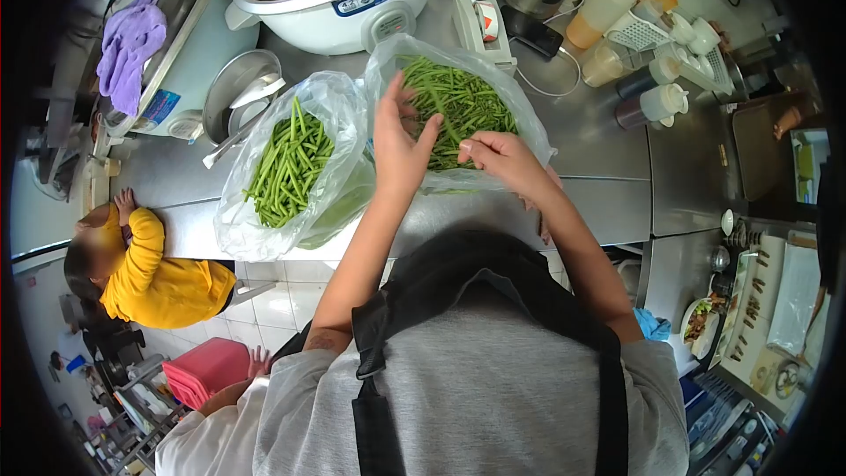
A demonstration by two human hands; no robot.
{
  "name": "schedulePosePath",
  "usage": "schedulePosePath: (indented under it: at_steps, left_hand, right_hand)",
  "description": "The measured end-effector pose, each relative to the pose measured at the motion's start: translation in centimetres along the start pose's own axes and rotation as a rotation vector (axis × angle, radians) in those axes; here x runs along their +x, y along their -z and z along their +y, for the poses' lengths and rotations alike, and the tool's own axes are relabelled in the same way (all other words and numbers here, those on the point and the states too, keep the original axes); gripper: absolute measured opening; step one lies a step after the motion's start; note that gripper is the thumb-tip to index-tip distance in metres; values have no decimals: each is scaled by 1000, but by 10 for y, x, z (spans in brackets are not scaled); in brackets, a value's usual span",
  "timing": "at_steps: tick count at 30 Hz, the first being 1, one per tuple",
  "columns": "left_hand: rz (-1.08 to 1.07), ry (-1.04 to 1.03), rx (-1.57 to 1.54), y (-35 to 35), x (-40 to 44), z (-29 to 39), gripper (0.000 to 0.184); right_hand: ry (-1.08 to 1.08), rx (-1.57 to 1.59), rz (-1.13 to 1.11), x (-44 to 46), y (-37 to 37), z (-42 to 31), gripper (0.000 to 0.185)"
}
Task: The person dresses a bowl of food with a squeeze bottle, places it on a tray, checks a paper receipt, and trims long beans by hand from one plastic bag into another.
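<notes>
A clear plastic bag (529, 128) full of thin green beans (480, 101) lies open on the metal counter in front of me. My left hand (401, 137) is over its left side, thumb apart from the raised fingers, which are smeared by motion. At the bag's near side, my right hand (502, 157) is closed in a pinch. A blurred green bean (448, 123) runs toward its fingertips and seems held there. To the left, a second plastic bag (233, 220) holds more green beans (295, 163), larger and brighter.
Behind the bags stand a white rice cooker (308, 18), a metal bowl (231, 92) with utensils, and a tape dispenser (485, 22). Squeeze bottles (656, 104) are at the right. A person in a yellow top (159, 273) leans at the counter's left end; a white sleeve (207, 441) shows beside me.
</notes>
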State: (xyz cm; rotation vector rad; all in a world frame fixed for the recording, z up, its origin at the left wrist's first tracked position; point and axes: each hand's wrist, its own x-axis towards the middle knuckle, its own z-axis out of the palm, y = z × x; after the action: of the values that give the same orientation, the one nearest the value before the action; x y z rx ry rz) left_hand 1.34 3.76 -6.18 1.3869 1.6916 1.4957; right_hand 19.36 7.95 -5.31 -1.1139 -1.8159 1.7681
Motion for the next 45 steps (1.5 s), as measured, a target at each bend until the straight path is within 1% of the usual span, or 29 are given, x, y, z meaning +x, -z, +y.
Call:
schedulePosePath:
  at_steps: [2,3,5,6,8,9,11,12,14,15,17,18,20,21,23,26,27,30,31,33,34,37,39,42,45]
  left_hand:
    - [145,-382,389,7,6,19,52]
    - [40,-437,508,11,6,27,50]
    - [-172,-540,746,17,5,38,47]
    - [-183,-541,740,19,6,34,42]
    - [-204,-547,728,20,12,22,33]
    - [-245,-489,663,21,14,20,29]
    - [-326,-367,532,22,14,16,22]
    - [-342,-227,367,18,12,13,21]
    - [-363,53,35,5,4,8,19]
    - [-303,117,-121,-3,2,4,19]
    - [-179,242,-431,-16,-2,-2,19]
    - [-150,279,-474,-18,-1,-1,20]
    - [-89,353,-558,-18,0,1,23]
    - [-35,350,-602,-16,2,0,22]
    - [73,344,-695,-8,14,-5,20]
    - [-117,209,-218,0,17,-30,17]
    - [-165,-53,139,1,14,-24,17]
    - [-419,-2,563,-8,0,-32,20]
    - [-413,-10,630,-10,1,-32,18]
    - [-358,0,604,-9,4,-27,17]
    - [-333,10,591,-6,5,-22,17]
    - [-282,-120,564,13,14,3,16]
    - [-270,-172,550,28,19,23,14]
    - [-261,-218,533,42,24,40,14]
    - [-243,-229,508,48,26,41,15]
  right_hand:
    - [74,-197,51,-1,6,-3,19]
    - [111,-296,75,0,8,-4,18]
    - [255,-406,100,2,10,-11,15]
    - [329,-461,112,2,10,-15,14]
    - [386,-451,175,4,11,-23,14]
    - [413,-446,210,5,11,-25,14]
    - [376,-295,283,6,9,-24,13]
    - [358,-218,316,8,7,-23,12]
    - [274,78,289,15,5,-16,13]
    - [230,226,273,18,4,-13,13]
    - [206,267,270,23,0,-9,14]
    - [193,287,271,24,-1,-7,14]
    - [248,-17,305,25,4,-2,13]
    - [274,-168,324,24,6,1,13]
    - [241,-291,346,18,12,11,11]
    - [205,-410,378,13,20,21,11]
    - [194,-439,391,12,23,25,13]
    - [480,-702,409,22,33,36,20]
    - [435,-689,395,22,34,35,20]
    - [340,-663,373,20,34,31,21]
    - [377,-657,396,18,32,29,22]
    - [491,-659,439,19,26,22,24]
    - [557,-694,446,19,22,17,25]
    - [620,-705,424,23,18,17,20]
    - [463,-673,308,24,19,15,18]
